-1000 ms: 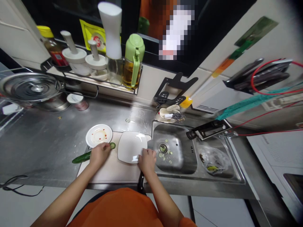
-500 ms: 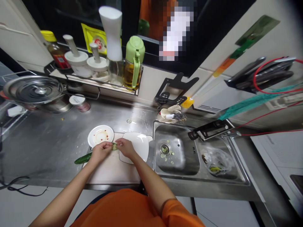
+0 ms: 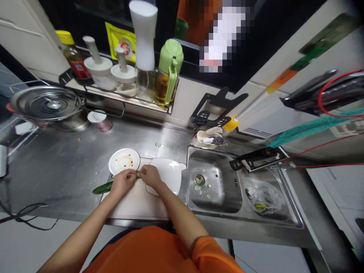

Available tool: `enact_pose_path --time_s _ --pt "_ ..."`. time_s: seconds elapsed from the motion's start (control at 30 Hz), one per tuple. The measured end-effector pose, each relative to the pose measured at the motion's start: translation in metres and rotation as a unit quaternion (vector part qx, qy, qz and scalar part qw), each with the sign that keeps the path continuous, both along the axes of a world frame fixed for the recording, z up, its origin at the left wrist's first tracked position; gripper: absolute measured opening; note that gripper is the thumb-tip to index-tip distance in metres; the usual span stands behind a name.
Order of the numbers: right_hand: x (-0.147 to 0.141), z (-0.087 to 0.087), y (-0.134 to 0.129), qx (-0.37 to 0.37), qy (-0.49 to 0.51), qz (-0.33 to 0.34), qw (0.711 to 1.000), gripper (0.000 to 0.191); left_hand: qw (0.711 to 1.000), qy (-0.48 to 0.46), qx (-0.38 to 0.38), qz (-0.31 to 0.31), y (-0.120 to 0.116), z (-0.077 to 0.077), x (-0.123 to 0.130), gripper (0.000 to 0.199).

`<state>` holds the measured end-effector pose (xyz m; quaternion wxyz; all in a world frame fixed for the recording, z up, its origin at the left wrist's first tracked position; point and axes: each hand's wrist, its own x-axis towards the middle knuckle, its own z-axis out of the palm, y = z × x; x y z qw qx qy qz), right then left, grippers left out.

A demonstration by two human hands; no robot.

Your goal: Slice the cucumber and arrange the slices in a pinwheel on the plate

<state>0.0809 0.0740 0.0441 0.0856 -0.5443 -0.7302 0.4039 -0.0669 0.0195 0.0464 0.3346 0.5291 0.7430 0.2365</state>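
Note:
Both hands meet over the pale cutting board (image 3: 142,206), pinching a small green cucumber slice (image 3: 138,174) between them. My left hand (image 3: 124,182) grips its left side with thumb and fingers. My right hand (image 3: 150,175) is closed on its right side, above the edge of a white square plate (image 3: 170,175). A dark green cucumber (image 3: 102,187) lies left of my left hand, its right end hidden behind that hand. Just beyond the left hand stands a round white plate (image 3: 124,160) with small red bits on it.
Right of the board is a steel sink (image 3: 222,189) with several cucumber slices around its drain (image 3: 200,179). A clear plastic bag (image 3: 265,199) lies in the second basin. Behind, a rack (image 3: 122,100) holds bottles and jars; a lidded pot (image 3: 54,104) stands at left.
The whole view has shifted slightly, so things appear a little further right. My hands stay together at the cucumber slice, with the right fingers drawn a little closer around it.

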Motion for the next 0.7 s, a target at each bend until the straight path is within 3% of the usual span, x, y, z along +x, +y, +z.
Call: enact_pose_path --time_s 0.37,0.57,0.7 --pt "0.008 -0.001 0.005 0.014 0.064 0.027 0.998 0.006 0.975 -0.203 -0.043 0.086 0.001 -0.011 -0.012 0.030" --pt "0.006 -0.003 0.008 0.054 0.076 0.036 0.995 0.037 0.973 -0.220 -0.038 0.066 0.001 -0.009 -0.011 0.026" --pt "0.006 -0.003 0.012 0.001 0.083 0.051 0.995 0.030 0.975 -0.209 -0.042 0.066 0.000 -0.006 -0.007 0.024"
